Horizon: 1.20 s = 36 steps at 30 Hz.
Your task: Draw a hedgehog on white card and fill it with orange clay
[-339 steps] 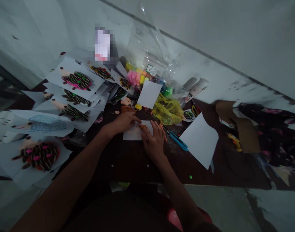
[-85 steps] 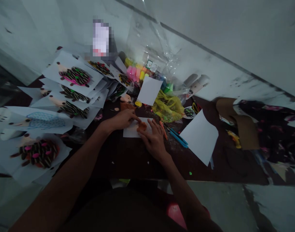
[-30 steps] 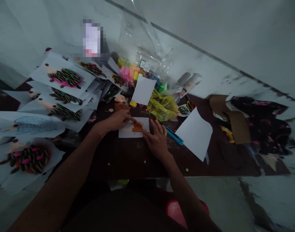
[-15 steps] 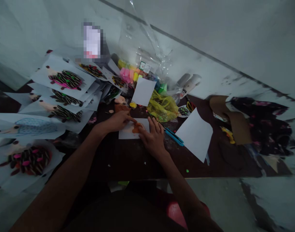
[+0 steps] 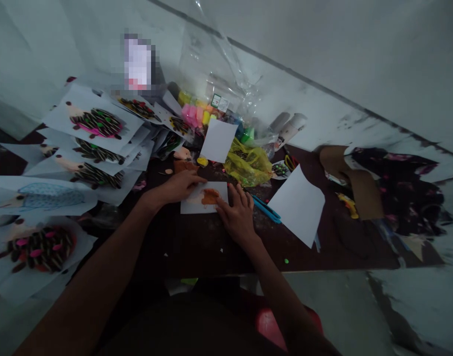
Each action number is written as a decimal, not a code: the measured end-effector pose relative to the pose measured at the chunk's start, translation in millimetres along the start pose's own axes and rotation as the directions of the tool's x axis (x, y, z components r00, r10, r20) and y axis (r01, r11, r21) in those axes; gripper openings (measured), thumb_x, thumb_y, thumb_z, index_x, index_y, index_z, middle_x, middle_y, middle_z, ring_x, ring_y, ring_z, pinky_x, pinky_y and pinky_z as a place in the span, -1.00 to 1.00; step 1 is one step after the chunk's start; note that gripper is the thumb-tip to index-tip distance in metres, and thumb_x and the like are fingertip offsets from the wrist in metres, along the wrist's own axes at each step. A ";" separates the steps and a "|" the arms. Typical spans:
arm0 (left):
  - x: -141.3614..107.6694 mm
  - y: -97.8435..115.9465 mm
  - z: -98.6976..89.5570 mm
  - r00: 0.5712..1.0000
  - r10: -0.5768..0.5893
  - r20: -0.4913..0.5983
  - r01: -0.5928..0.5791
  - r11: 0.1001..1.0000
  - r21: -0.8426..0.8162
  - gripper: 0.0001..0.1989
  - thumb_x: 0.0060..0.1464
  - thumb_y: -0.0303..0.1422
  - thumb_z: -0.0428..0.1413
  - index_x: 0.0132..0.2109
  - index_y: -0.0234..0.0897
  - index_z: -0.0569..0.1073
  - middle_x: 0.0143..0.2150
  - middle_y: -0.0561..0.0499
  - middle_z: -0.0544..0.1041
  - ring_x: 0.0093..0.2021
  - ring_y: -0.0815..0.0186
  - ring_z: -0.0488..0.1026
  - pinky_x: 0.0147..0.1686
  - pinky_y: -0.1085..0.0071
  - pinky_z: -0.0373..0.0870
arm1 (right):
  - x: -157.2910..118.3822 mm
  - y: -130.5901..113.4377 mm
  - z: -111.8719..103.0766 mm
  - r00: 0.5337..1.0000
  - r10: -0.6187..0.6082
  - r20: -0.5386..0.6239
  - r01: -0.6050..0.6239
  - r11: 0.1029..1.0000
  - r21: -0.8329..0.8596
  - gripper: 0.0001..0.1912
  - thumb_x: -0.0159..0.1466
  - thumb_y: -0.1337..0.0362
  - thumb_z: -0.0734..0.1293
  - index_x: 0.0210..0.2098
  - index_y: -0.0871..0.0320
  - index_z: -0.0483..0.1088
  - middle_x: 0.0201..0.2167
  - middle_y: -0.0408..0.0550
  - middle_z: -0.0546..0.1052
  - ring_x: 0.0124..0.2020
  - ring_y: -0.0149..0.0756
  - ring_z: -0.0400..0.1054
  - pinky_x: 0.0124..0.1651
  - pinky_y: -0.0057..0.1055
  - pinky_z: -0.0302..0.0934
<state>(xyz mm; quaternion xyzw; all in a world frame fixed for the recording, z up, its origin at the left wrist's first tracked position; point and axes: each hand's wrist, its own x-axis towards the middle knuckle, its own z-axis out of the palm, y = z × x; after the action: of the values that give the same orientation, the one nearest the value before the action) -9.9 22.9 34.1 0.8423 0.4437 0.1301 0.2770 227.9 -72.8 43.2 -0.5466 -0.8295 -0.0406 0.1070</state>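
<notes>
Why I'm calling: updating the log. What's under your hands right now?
Left hand and right hand open, at white paper card. Orange clay patch on card, between them. Blue-handled scissors beside right hand.

A pale scuffed wall rises behind the dark table, above a grey floor, in dim light.

Head-worn view, angled down onto left hand and right hand

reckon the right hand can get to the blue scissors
Probably yes: the right hand rests close to the blue-handled scissors, and only the dark tabletop seems to lie between them, with nothing obvious blocking the way.
</notes>
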 end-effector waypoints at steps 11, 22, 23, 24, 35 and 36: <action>1.8 1.3 -0.2 0.998 0.056 -0.015 -0.056 0.998 0.023 -0.48 0.11 -0.59 -0.05 0.13 -0.21 0.58 0.01 -0.12 0.56 0.02 0.18 0.49 0.08 0.29 0.39 | -0.2 5.3 -1.3 0.996 0.070 -0.054 -0.062 0.987 0.150 -0.70 0.45 0.19 0.23 0.03 -0.02 0.57 0.38 0.08 0.26 0.43 0.00 0.03 0.35 0.07 -0.01; 1.0 2.2 0.9 0.999 0.033 -0.015 -0.033 0.999 0.034 -0.52 0.17 -0.55 -0.04 0.14 -0.20 0.57 0.04 -0.11 0.54 0.07 0.17 0.48 0.10 0.30 0.37 | 10.5 -3.0 2.0 1.000 0.017 0.000 -0.017 1.000 0.010 -0.60 0.41 0.18 0.29 0.23 -0.13 0.40 0.43 0.03 0.17 0.47 0.06 -0.11 0.37 0.13 -0.06; 1.3 2.1 1.0 0.999 0.032 -0.010 -0.031 0.999 0.031 -0.52 0.17 -0.55 -0.04 0.14 -0.21 0.57 0.03 -0.12 0.54 0.05 0.17 0.48 0.10 0.30 0.37 | 9.3 -3.6 1.6 1.000 0.014 -0.002 -0.014 1.000 0.003 -0.60 0.42 0.18 0.29 0.23 -0.12 0.40 0.43 0.05 0.17 0.47 0.06 -0.11 0.37 0.15 -0.07; 1.5 2.0 1.0 0.999 0.032 -0.006 -0.032 0.999 0.028 -0.52 0.17 -0.55 -0.04 0.13 -0.22 0.58 0.02 -0.12 0.55 0.04 0.17 0.49 0.09 0.30 0.38 | 8.1 -4.2 1.1 1.000 0.012 -0.001 -0.012 1.000 -0.005 -0.60 0.42 0.17 0.28 0.24 -0.12 0.39 0.43 0.06 0.17 0.47 0.07 -0.10 0.37 0.16 -0.07; 1.6 -0.1 1.9 0.999 0.048 -0.023 -0.048 0.999 0.016 -0.56 0.19 -0.55 0.00 0.11 -0.19 0.59 -0.05 -0.14 0.55 -0.02 0.15 0.50 0.03 0.28 0.40 | 4.8 0.8 -3.2 0.998 0.063 -0.031 -0.060 0.994 0.089 -0.63 0.45 0.19 0.24 0.20 -0.16 0.44 0.42 0.01 0.20 0.46 0.02 -0.03 0.36 0.11 -0.02; 1.8 0.1 1.8 0.998 0.052 -0.029 -0.052 0.999 0.015 -0.56 0.19 -0.55 0.00 0.11 -0.20 0.59 -0.04 -0.14 0.55 -0.01 0.15 0.49 0.04 0.27 0.39 | 6.3 -0.1 -4.1 0.997 0.059 -0.042 -0.055 0.995 0.083 -0.63 0.45 0.19 0.24 0.20 -0.17 0.44 0.42 0.00 0.20 0.46 0.01 -0.04 0.36 0.11 -0.03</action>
<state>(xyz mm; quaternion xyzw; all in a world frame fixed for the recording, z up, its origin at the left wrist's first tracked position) -8.0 23.8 32.7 0.8535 0.4264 0.1465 0.2612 225.9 -68.0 48.6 -0.5640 -0.8120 -0.0157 0.1489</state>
